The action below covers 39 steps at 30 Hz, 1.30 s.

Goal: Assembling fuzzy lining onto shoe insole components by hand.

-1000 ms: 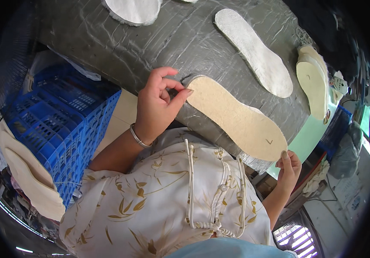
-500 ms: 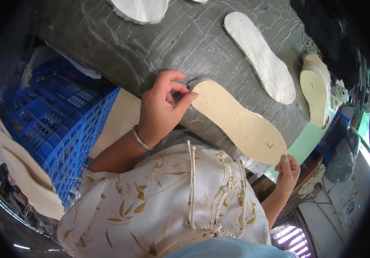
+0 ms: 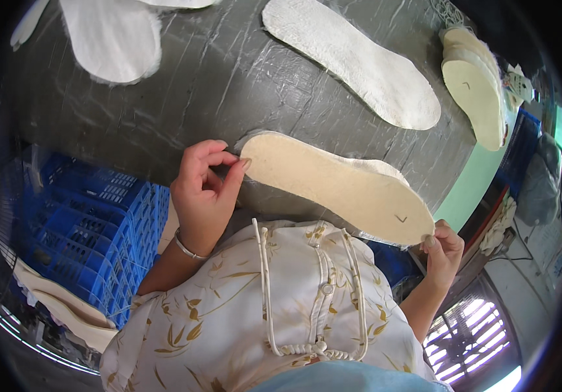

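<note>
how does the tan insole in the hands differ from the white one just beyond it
The tan insole has its ends gripped by the left hand and right hand; the white insole lies untouched on the grey table. The tan insole's face looks smoother, with a dark mark; the white insole's looks rougher, no mark visible. Both are long with rounded ends.

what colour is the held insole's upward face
Pale beige with a dark tick; the insole shows best in head view.
</note>
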{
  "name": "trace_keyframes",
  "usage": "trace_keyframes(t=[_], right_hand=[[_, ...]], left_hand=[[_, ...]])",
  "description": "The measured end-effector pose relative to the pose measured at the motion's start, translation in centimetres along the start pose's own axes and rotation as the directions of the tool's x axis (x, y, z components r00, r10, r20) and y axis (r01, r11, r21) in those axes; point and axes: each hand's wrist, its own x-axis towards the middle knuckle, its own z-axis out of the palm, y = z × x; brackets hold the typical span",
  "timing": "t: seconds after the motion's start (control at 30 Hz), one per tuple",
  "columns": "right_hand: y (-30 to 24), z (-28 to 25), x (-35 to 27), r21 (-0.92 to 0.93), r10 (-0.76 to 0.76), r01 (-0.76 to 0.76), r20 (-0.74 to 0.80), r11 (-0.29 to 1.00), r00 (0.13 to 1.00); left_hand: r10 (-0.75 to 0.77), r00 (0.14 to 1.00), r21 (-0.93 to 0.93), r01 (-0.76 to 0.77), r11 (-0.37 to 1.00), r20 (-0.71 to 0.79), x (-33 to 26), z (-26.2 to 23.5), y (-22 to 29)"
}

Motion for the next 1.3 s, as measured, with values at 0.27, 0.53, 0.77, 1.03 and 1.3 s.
trace_keyframes(t=[0.27, 0.53, 0.77, 1.03, 1.3], right_hand=[[0.8, -0.7, 0.4, -0.001, 0.030, -0.030, 0.049, 1.000, 0.998], [1.5, 0.2, 1.4, 0.089, 0.046, -0.050, 0.039, 0.995, 0.998], [3.6, 0.4, 1.8, 0.196, 0.110, -0.112, 0.023, 0.974, 0.994], [5.2, 0.6, 2.3, 0.228, 0.156, -0.156, 0.014, 0.961, 0.988], [5.3, 0.7, 2.7, 0.265, 0.093, -0.110, 0.078, 0.958, 0.993]], left_hand=[[-0.021, 0.999, 0.012, 0.021, 1.000, 0.037, 0.3, 0.0, 0.0], [-0.022, 0.995, 0.061, 0.016, 0.998, 0.093, 0.1, -0.5, 0.5], [-0.084, 0.992, 0.084, 0.076, 0.994, 0.092, -0.1, -0.6, 0.4], [-0.040, 0.996, 0.132, 0.029, 0.991, 0.085, -0.1, -0.4, 0.1], [-0.068, 0.994, 0.101, 0.059, 0.993, 0.089, -0.1, -0.4, 0.6]])
